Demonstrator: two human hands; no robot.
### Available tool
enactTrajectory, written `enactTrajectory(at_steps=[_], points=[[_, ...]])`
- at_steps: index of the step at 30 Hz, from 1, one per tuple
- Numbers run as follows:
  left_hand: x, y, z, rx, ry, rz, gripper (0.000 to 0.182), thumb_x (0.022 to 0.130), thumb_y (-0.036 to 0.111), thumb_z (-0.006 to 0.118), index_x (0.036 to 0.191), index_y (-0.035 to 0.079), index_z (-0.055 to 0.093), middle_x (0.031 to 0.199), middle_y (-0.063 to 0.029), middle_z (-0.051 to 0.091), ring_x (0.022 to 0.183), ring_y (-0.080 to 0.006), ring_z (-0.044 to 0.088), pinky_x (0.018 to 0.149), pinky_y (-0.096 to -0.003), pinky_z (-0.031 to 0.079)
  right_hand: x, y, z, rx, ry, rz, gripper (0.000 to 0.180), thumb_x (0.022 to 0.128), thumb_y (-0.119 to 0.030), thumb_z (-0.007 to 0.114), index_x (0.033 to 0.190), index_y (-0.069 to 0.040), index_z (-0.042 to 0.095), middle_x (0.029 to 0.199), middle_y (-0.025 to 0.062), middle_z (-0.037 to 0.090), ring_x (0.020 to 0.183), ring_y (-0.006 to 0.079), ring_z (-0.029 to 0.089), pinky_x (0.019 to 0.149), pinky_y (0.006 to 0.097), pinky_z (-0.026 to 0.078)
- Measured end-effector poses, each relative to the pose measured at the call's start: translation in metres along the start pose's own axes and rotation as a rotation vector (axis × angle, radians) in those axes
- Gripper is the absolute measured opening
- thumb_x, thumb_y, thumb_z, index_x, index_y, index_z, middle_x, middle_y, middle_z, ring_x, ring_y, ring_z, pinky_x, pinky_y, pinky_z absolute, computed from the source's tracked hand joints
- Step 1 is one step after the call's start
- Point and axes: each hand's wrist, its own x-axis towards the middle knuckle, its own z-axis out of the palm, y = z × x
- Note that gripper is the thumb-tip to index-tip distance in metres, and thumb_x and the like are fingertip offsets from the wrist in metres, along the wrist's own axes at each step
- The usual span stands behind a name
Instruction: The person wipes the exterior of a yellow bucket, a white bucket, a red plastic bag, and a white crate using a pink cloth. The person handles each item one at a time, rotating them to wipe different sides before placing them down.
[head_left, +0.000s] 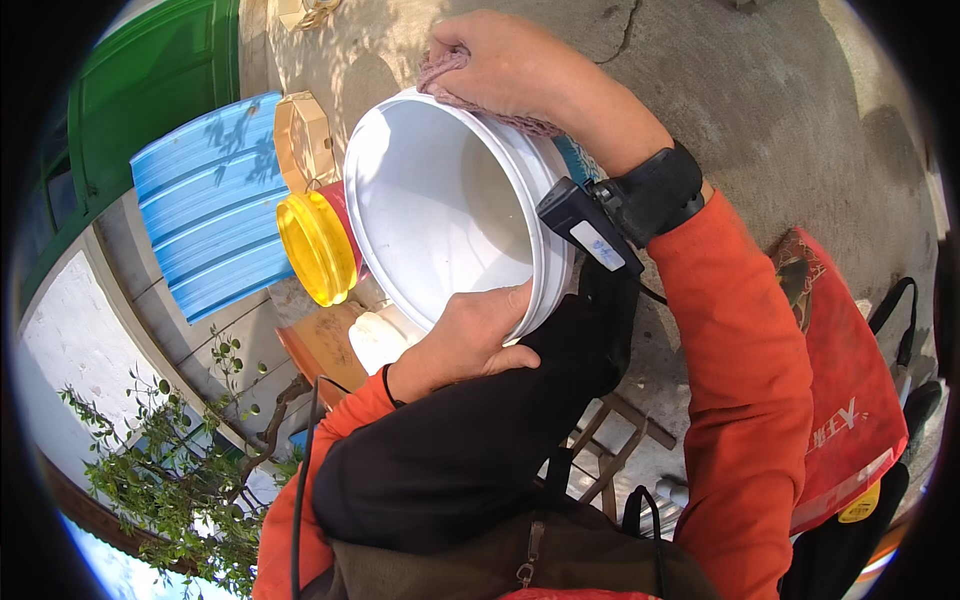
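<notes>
A large white plastic bucket (442, 217) lies tilted before me, its open mouth turned towards the lower left. My left hand (480, 330) grips the near part of its rim, with the fingers inside and the thumb outside. In my right hand (517, 67) is a bunched mauve cloth (450, 71), pressed against the outer wall near the far rim. Part of the cloth is hidden under that hand. A black strap with a small device (592, 225) sits on my right wrist.
Left of the bucket are a yellow and red pail (319, 247), a cardboard box (304, 142) and a blue corrugated sheet (214, 199). A red bag (840, 390) stands at the right. Beside my leg is a wooden stool (611, 450). A leafy tree (172, 465) fills the lower left.
</notes>
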Motion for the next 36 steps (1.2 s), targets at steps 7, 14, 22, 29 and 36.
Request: enactTrajectory(at_steps=[7, 14, 22, 29, 36], points=[[0.057, 0.031, 0.002, -0.175, 0.38, -0.225, 0.093, 0.084, 0.018, 0.075, 0.154, -0.006, 0.019, 0.111, -0.0305, 0.063, 0.095, -0.0495, 0.064, 0.08, -0.0443, 0.054, 0.011, 0.017, 0.001, 0.135, -0.094, 0.006, 0.028, 0.081, -0.024, 0.077, 0.094, -0.001, 0.068, 0.083, 0.0098, 0.069, 0.076, 0.0154, 0.064, 0.069, 0.0314, 0.05], [0.02, 0.016, -0.007, -0.052, -0.054, -0.186, 0.086, 0.085, 0.016, 0.075, 0.151, -0.007, 0.024, 0.11, -0.027, 0.063, 0.097, -0.0473, 0.062, 0.079, -0.0469, 0.052, -0.067, 0.011, -0.017, 0.321, 0.103, 0.082, 0.032, 0.075, -0.022, 0.076, 0.098, -0.001, 0.068, 0.088, 0.016, 0.071, 0.083, 0.0313, 0.069, 0.075, 0.0389, 0.053], [0.004, 0.01, -0.035, -0.023, -0.361, -0.153, 0.064, 0.087, 0.0, 0.061, 0.148, 0.002, 0.04, 0.134, -0.0212, 0.058, 0.116, -0.0409, 0.06, 0.093, -0.0413, 0.053, -0.186, -0.041, 0.051, 0.22, 0.742, 0.247, 0.028, 0.076, 0.003, 0.077, 0.092, -0.002, 0.054, 0.092, 0.012, 0.06, 0.085, 0.0232, 0.061, 0.079, 0.0329, 0.049], [0.001, 0.019, 0.01, -0.041, 0.043, -0.253, 0.071, 0.082, 0.012, 0.078, 0.144, 0.0, 0.045, 0.103, -0.0201, 0.066, 0.091, -0.0402, 0.066, 0.078, -0.0434, 0.054, -0.176, -0.042, 0.044, 0.207, 0.716, 0.237, 0.028, 0.076, 0.004, 0.078, 0.094, -0.001, 0.056, 0.095, 0.0124, 0.059, 0.086, 0.0264, 0.062, 0.078, 0.033, 0.049], [0.003, 0.013, 0.016, 0.109, 0.161, -0.137, 0.069, 0.08, 0.008, 0.079, 0.141, 0.0, 0.049, 0.085, -0.0164, 0.067, 0.071, -0.0349, 0.067, 0.062, -0.0396, 0.054, -0.074, -0.007, 0.006, 0.056, 0.442, 0.145, 0.022, 0.086, -0.025, 0.072, 0.096, -0.006, 0.067, 0.096, 0.0127, 0.06, 0.088, 0.0307, 0.063, 0.079, 0.0415, 0.05]])
